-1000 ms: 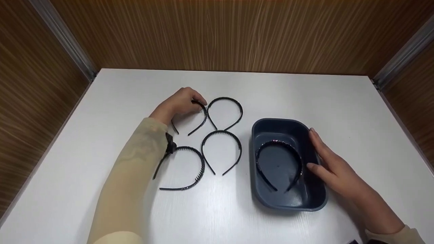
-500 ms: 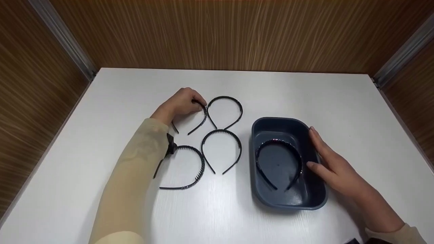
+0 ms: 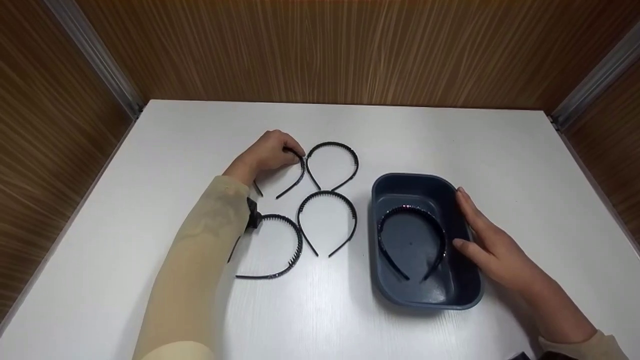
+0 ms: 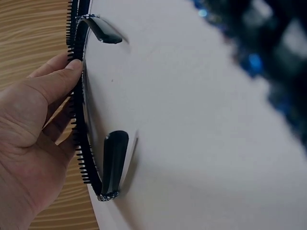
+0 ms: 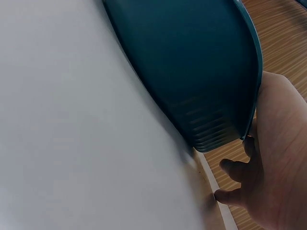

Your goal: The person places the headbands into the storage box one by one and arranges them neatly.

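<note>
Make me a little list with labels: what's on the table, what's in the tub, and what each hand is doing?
Table: white wooden table
Tub: dark blue plastic rectangular tub, one sparkly black headband lying inside
Loose headbands: four thin black toothed plastic headbands on the table, left of the tub
Left hand: pinches the far-left black headband at its curved top
Right hand: flat, fingers resting on the tub's right rim
Sleeves: pale yellow
</note>
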